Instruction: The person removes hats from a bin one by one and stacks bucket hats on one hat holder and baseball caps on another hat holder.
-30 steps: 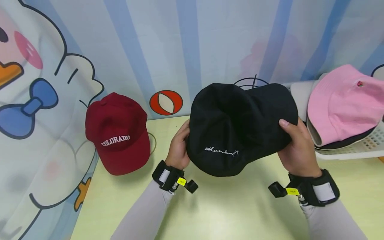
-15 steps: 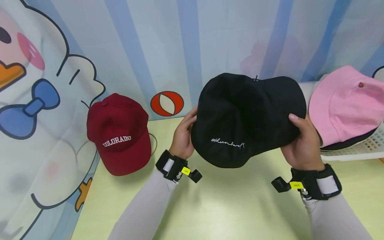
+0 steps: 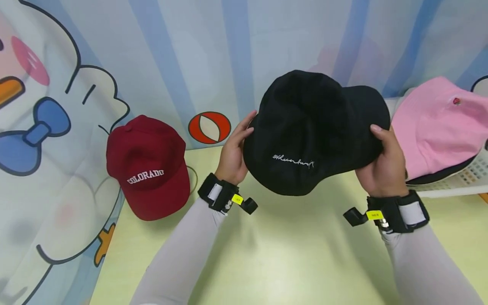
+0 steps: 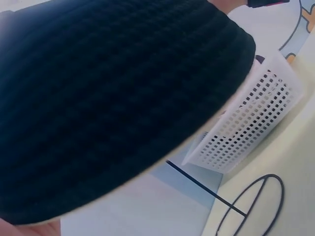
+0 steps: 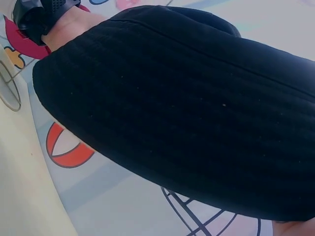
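Observation:
A black bucket hat [image 3: 305, 131] with white script embroidery hangs raised above the table, its brim flaring to the right. My left hand [image 3: 232, 159] grips the left edge of the brim, part of it behind the fabric. My right hand [image 3: 383, 167] pinches the brim's right side, thumb on top and fingers hidden beneath. Both wrist views are mostly filled by the dark stitched brim [image 4: 113, 98]. Behind the hat, a black wire stand [image 5: 197, 227] shows partly in the right wrist view; the hat covers it in the head view.
On the left, a maroon cap [image 3: 146, 167] lettered COLORADO sits raised, with a thin wire ring beside it. At right, a white perforated basket [image 3: 459, 180] holds a pink bucket hat [image 3: 434, 127] and other hats. A printed cloth backdrop [image 3: 282, 38] rises behind the pale table [image 3: 289, 258].
Both hands have moved up and slightly right with the black bucket hat. The wire stand, partly visible earlier in the head view, is now covered by it.

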A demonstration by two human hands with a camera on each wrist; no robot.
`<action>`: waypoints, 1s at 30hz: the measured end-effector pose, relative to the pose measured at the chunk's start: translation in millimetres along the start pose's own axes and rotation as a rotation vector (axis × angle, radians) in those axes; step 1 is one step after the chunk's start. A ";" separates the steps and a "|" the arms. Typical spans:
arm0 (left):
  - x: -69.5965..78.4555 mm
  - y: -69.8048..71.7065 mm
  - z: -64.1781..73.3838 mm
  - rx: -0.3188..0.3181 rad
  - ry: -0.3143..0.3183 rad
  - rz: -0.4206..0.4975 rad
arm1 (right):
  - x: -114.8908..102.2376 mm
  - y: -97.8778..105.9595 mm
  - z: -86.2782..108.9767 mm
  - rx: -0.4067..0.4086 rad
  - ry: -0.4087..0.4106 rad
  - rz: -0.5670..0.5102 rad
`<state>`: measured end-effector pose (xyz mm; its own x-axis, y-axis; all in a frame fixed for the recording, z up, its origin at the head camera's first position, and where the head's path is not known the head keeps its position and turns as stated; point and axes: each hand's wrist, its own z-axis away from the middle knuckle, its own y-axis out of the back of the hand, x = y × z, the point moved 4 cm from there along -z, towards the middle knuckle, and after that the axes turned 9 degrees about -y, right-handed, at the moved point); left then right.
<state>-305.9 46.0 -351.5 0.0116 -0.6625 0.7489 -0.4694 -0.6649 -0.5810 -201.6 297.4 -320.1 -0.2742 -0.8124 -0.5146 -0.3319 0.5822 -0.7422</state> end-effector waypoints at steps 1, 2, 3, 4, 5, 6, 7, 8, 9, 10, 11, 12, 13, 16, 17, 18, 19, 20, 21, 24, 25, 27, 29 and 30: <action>1.6 -1.3 -2.0 0.002 -0.009 -0.002 | -0.7 1.6 -3.0 0.008 -0.005 -0.008; 2.9 -2.9 -3.9 0.005 -0.014 -0.002 | -1.5 3.6 -5.8 0.022 -0.006 -0.022; 3.8 -4.8 -5.8 0.005 -0.018 -0.003 | -2.6 5.5 -8.3 0.039 -0.006 -0.038; 4.2 -7.0 -7.6 0.001 -0.020 -0.007 | -4.0 7.6 -10.6 0.056 -0.006 -0.071; 4.2 -9.2 -9.5 0.001 -0.017 -0.012 | -5.5 10.1 -12.2 0.075 -0.005 -0.111; 3.9 -11.5 -11.4 -0.002 -0.014 -0.015 | -7.1 12.3 -13.9 0.091 -0.003 -0.153; 3.3 -13.7 -13.3 -0.005 -0.009 -0.023 | -9.0 14.5 -15.4 0.110 0.004 -0.188; 2.7 -15.6 -15.6 -0.004 -0.004 -0.034 | -10.7 16.5 -16.8 0.124 0.011 -0.222; 2.2 -17.4 -17.9 -0.004 0.000 -0.046 | -12.3 18.2 -18.2 0.134 0.018 -0.243; 1.9 -18.9 -20.2 -0.004 0.001 -0.056 | -13.6 19.9 -19.6 0.139 0.023 -0.264; 1.7 -20.2 -22.4 -0.003 0.001 -0.064 | -14.6 21.4 -21.1 0.139 0.023 -0.282; 1.7 -21.3 -24.7 -0.004 -0.001 -0.071 | -15.2 22.6 -23.0 0.139 0.025 -0.297; 1.8 -22.2 -26.8 -0.006 -0.003 -0.080 | -15.6 23.8 -24.5 0.137 0.025 -0.311; 2.4 -24.3 -32.5 -0.015 -0.013 -0.090 | -16.0 27.2 -28.2 0.146 0.030 -0.318; 2.5 -24.8 -34.2 -0.019 -0.016 -0.092 | -16.1 28.5 -29.1 0.156 0.034 -0.318; 2.6 -25.4 -35.9 -0.022 -0.018 -0.095 | -16.2 29.7 -30.1 0.167 0.041 -0.314; 2.8 -25.8 -37.7 -0.025 -0.020 -0.101 | -16.4 30.9 -31.0 0.179 0.043 -0.317; 2.9 -26.1 -39.6 -0.029 -0.021 -0.106 | -16.6 32.1 -32.4 0.191 0.045 -0.318; 3.2 -26.5 -41.3 -0.028 -0.022 -0.113 | -16.8 33.1 -33.8 0.199 0.043 -0.321; 3.4 -26.9 -48.2 -0.023 -0.019 -0.133 | -17.3 35.5 -39.1 0.218 0.022 -0.319; 3.6 -27.1 -50.5 -0.018 -0.017 -0.142 | -17.5 36.0 -40.8 0.222 0.012 -0.320; 4.2 -27.1 -55.4 -0.001 -0.014 -0.156 | -17.9 36.9 -44.0 0.233 -0.014 -0.313; 4.8 -26.9 -60.6 0.016 -0.016 -0.178 | -18.3 37.7 -46.8 0.254 -0.038 -0.306; 5.2 -26.8 -63.0 0.028 -0.017 -0.186 | -18.7 38.2 -48.0 0.268 -0.045 -0.305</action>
<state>-348.8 82.1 -311.9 0.1112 -0.5332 0.8386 -0.4334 -0.7854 -0.4419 -252.5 336.4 -318.3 -0.1576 -0.9506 -0.2674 -0.1433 0.2899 -0.9463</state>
